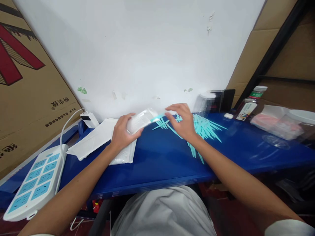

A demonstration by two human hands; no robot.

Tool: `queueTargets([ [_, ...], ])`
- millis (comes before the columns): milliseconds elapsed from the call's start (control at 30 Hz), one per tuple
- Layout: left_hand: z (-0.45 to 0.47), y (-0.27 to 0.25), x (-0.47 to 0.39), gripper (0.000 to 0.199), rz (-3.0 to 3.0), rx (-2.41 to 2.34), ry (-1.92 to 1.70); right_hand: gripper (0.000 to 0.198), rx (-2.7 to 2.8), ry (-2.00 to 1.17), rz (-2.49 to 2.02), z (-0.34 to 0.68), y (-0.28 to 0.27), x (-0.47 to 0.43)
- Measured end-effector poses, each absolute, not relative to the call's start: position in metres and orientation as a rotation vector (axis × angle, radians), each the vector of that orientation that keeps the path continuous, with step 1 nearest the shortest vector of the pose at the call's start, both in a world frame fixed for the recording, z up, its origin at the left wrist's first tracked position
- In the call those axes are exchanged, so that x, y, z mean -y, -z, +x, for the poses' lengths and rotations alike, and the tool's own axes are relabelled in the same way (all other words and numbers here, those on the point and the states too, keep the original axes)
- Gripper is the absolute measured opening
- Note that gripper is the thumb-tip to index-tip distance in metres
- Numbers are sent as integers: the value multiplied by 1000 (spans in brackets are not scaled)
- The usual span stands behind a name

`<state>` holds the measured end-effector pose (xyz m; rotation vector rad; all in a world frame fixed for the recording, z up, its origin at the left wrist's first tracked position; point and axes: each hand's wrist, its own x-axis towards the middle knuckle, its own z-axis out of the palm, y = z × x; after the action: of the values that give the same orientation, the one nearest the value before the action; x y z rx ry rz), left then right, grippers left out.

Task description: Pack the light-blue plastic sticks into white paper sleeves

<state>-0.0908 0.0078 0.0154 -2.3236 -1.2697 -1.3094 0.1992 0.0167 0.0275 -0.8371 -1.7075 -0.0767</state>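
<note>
Many teal sticks (205, 126) loose, one plastic packet (139, 122) in hand

Progress looks partial: the packet is held up over the blue table (157, 164), a blurred teal strip (157, 117) at its right end. Whether the strip lies inside or only against it, I cannot tell. The loose heap to the right suggests much is left; how much is done does not show.

The left hand (124, 131) grips the packet between thumb and fingers. The right hand (181, 121) has thumb and forefinger narrowed near the strip; blur hides whether they pinch it.

The packet is whitish, shiny and crinkled; the sticks are slim and tapered. Flat white wrappers (94, 139) lie creased at left on the smooth, glossy tabletop.
</note>
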Motion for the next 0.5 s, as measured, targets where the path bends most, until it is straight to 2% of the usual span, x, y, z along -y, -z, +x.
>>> queueTargets([
  [133,-102,-19,-18,63,-1943,1245,1775,24,1577,43,-968,220,-27,-32],
  [233,-107,-18,-24,61,-1924,1288,1847,20,1760,13,-1174,228,-14,-49],
  [333,-107,-16,-24,65,-2163,1441,1579,21,2004,26,-1401,228,-1,-57],
  [433,-105,-13,-22,80,-2492,1504,1130,33,2158,24,-1630,223,7,-57],
  [500,-104,-11,-21,82,-2645,1500,877,39,2237,-10,-1742,220,8,-56],
])
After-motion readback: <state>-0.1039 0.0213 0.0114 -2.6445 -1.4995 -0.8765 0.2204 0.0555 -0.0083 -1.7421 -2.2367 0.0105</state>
